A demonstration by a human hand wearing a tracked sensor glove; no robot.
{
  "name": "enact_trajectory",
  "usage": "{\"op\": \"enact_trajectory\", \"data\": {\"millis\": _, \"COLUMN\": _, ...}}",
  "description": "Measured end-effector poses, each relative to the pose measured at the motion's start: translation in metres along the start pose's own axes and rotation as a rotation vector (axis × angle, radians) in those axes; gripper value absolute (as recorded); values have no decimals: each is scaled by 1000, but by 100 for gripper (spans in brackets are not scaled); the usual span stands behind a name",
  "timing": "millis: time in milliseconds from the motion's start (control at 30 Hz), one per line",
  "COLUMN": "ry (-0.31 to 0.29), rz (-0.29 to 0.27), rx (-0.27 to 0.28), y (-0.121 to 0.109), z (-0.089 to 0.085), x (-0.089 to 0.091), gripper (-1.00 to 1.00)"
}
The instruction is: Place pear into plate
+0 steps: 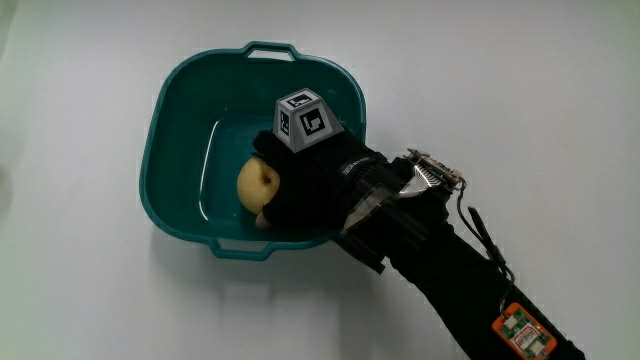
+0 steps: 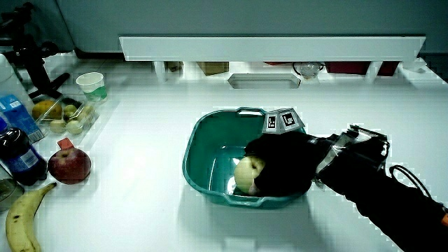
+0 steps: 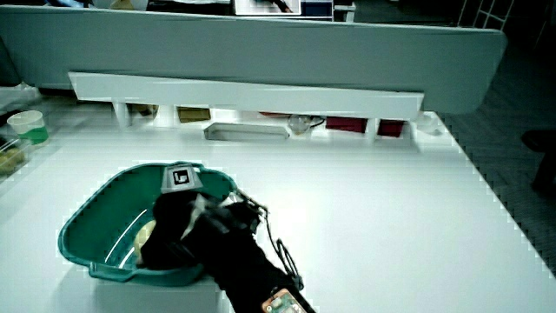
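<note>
A yellow pear lies on the floor of a teal basin with handles on its rim. The black-gloved hand reaches down into the basin over the rim nearest the person. Its fingers are curled around the pear, which shows only partly past the glove. The patterned cube sits on the hand's back. In both side views the pear peeks out beside the hand inside the basin. The forearm runs from the basin toward the person.
In a side view a red apple, a banana and a dark bottle lie near the table's edge. A paper cup and a tray of fruit stand farther from the person. A low partition borders the table.
</note>
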State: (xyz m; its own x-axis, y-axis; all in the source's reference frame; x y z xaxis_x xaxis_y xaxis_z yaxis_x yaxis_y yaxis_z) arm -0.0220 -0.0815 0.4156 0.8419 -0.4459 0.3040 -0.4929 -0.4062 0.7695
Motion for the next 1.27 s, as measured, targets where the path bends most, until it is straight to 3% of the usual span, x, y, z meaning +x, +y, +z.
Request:
{"op": "enact_trajectory", "data": {"millis": 133, "ry": -10, "rz": 15, "rx": 46, "y": -25, "z": 16, "x": -1, "gripper": -71}}
{"op": "enact_trajectory", "data": {"millis": 167, "ry": -22, "rz": 0, "rx": 45, "y": -28, "z": 18, "x": 0, "gripper": -76}}
{"op": "enact_trajectory", "data": {"millis": 200, "ry": -11, "rz": 32, "rx": 38, "y": -35, "z": 22, "x": 0, "gripper": -82}}
{"op": "enact_trajectory", "data": {"millis": 300, "ry": -30, "rz": 28, "rx": 60, "y": -54, "z": 31, "x": 1, "gripper": -100}}
{"op": "enact_trajectory", "data": {"millis": 400, "ry": -52, "rz": 46, "rx": 54, "y": -71, "z": 36, "x": 1, "gripper": -100}}
{"op": "enact_trajectory", "data": {"millis": 433, "ry": -62, "rz": 24, "rx": 48, "y": -75, "z": 35, "x": 3, "gripper": -100}}
{"op": "enact_trajectory", "data": {"millis": 500, "ry": -101, "rz": 0, "rx": 88, "y": -85, "z": 33, "x": 6, "gripper": -100}}
{"op": "enact_trajectory", "data": {"millis": 567, "ry": -105, "rz": 53, "rx": 101, "y": -103, "z": 35, "x": 1, "gripper": -100}}
{"op": "enact_trajectory", "data": {"millis": 600, "ry": -140, "rz": 39, "rx": 135, "y": -107, "z": 33, "x": 2, "gripper": -100}}
{"op": "enact_trajectory", "data": {"millis": 667, "ry": -145, "rz": 38, "rx": 111, "y": -119, "z": 31, "x": 1, "gripper": -100}}
{"op": "enact_trajectory", "data": {"millis": 700, "ry": -170, "rz": -12, "rx": 144, "y": -121, "z": 27, "x": 5, "gripper": -100}}
{"op": "enact_trajectory", "data": {"millis": 733, "ry": -188, "rz": -17, "rx": 158, "y": -127, "z": 26, "x": 6, "gripper": -100}}
{"op": "enact_trajectory", "data": {"millis": 767, "ry": -174, "rz": 42, "rx": 152, "y": -136, "z": 27, "x": 3, "gripper": -100}}
{"op": "enact_trajectory", "data": {"millis": 800, "ry": -205, "rz": -17, "rx": 192, "y": -141, "z": 25, "x": 6, "gripper": -100}}
{"op": "enact_trajectory", "data": {"millis": 833, "ry": -199, "rz": 54, "rx": 169, "y": -151, "z": 27, "x": 2, "gripper": -100}}
{"op": "enact_trajectory", "data": {"millis": 867, "ry": -236, "rz": 64, "rx": 240, "y": -162, "z": 29, "x": -2, "gripper": -100}}
{"op": "enact_trajectory", "data": {"millis": 933, "ry": -233, "rz": 67, "rx": 221, "y": -174, "z": 27, "x": -4, "gripper": -100}}
{"op": "enact_trajectory", "data": {"millis": 967, "ry": -271, "rz": 68, "rx": 274, "y": -182, "z": 27, "x": -7, "gripper": -100}}
{"op": "enact_trajectory", "data": {"millis": 1000, "ry": -248, "rz": 65, "rx": 226, "y": -186, "z": 26, "x": -8, "gripper": -100}}
{"op": "enact_trajectory", "data": {"millis": 1033, "ry": -269, "rz": 86, "rx": 238, "y": -194, "z": 27, "x": -12, "gripper": -100}}
{"op": "enact_trajectory", "data": {"millis": 1133, "ry": -258, "rz": 108, "rx": 224, "y": -207, "z": 28, "x": -19, "gripper": -100}}
{"op": "enact_trajectory", "data": {"millis": 1267, "ry": -273, "rz": 92, "rx": 226, "y": -212, "z": 23, "x": -22, "gripper": -100}}
